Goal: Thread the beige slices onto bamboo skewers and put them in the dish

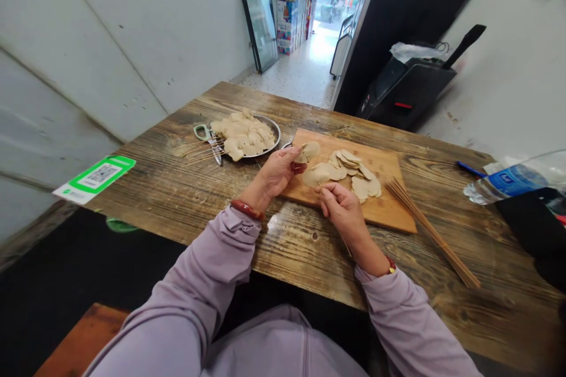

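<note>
Over the near left part of a wooden cutting board (305,136), my left hand (280,169) pinches a pale, thin food slice (311,151). My right hand (341,205) is closed around a bamboo skewer (348,249), whose lower end shows beneath my wrist. Another pale slice (316,175) is at the skewer's upper end, between the two hands. Loose pale slices (347,159) lie in an overlapping pile on the board, just beyond my right hand. A bundle of bare skewers (433,232) rests partly across the board's right edge.
A metal plate (277,129) at the left bears skewered slices (243,132), with sticks pointing left. Green-handled scissors (202,132) lie beside it. A QR-code card (97,178) sits at the left table edge. On the right are a water bottle (508,184) and a blue pen (471,169).
</note>
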Tool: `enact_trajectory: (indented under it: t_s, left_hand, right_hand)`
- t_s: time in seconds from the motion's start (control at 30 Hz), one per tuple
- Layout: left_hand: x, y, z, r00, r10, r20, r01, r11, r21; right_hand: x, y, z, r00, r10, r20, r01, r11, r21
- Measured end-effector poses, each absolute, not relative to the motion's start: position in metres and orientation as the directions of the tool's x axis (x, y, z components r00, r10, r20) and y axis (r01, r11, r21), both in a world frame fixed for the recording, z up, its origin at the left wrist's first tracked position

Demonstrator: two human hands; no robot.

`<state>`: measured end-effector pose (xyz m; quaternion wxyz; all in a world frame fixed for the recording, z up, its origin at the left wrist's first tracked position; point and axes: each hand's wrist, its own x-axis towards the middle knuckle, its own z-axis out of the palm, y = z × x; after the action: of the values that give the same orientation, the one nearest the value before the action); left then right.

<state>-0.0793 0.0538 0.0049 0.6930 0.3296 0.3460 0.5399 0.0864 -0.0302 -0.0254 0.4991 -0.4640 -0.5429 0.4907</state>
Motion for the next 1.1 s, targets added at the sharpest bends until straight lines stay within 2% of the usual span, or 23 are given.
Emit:
enact_trajectory:
  t_s: [0.17,0.4,0.57,0.87,1.1]
  left_hand:
    - [-0.0778,0.0509,0.0036,0.22,0.966,-0.134,-0.505,0.23,0.832]
    - [-0.078,0.0521,0.0036,0.128,0.987,-0.094,-0.532,0.148,0.833]
    - [-0.0777,0.0519,0.0051,0.148,0.98,-0.13,-0.564,0.192,0.803]
    - [-0.076,0.0481,0.0056,0.069,0.99,-0.12,-0.428,0.138,0.893]
    - [-0.0735,0.0479,0.0033,0.069,0.993,-0.096,-0.44,0.116,0.89]
  right_hand:
    - [0.0882,-0.0319,-0.024,-0.067,0.992,0.11,0.099,0.116,-0.988]
    - [0.0904,-0.0326,-0.0256,-0.057,0.993,0.106,0.179,0.114,-0.977]
    - [0.0927,-0.0327,-0.0305,-0.046,0.984,0.17,0.281,0.176,-0.943]
    - [0.0919,-0.0356,-0.0286,-0.038,0.949,0.313,0.464,0.294,-0.836]
    - [0.0919,-0.0364,-0.0277,-0.048,0.921,0.388,0.533,0.352,-0.77]
